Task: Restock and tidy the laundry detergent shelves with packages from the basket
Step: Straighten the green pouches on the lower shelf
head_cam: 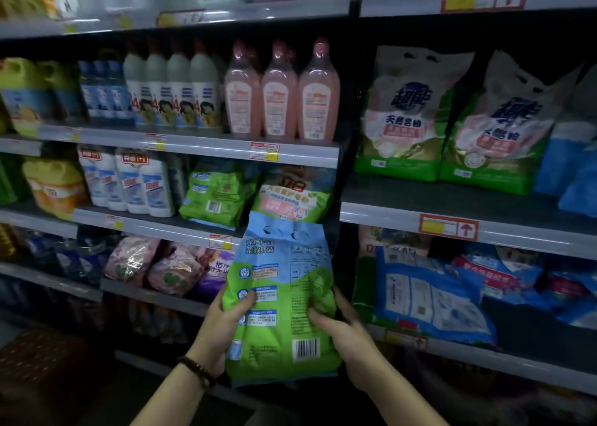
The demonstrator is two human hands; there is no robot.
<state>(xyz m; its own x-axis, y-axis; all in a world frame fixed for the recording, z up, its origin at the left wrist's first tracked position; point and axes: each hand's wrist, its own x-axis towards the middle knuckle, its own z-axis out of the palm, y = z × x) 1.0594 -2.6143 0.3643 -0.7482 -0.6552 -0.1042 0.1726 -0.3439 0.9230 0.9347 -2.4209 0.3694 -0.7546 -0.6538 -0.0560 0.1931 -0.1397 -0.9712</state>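
The left hand [226, 325], a dark bead bracelet [197, 371] on its wrist, grips the left edge of an upright green-and-blue detergent bag [284, 283], thumb across its printed back, and the right hand [347, 332] clasps the right edge just above the barcode [306, 348]. The bag is held in the air before the shelves [226, 149], its top overlapping the lower part of two similar green bags [223, 196]. Right of it, a blue bag [429, 299] lies on a lower shelf.
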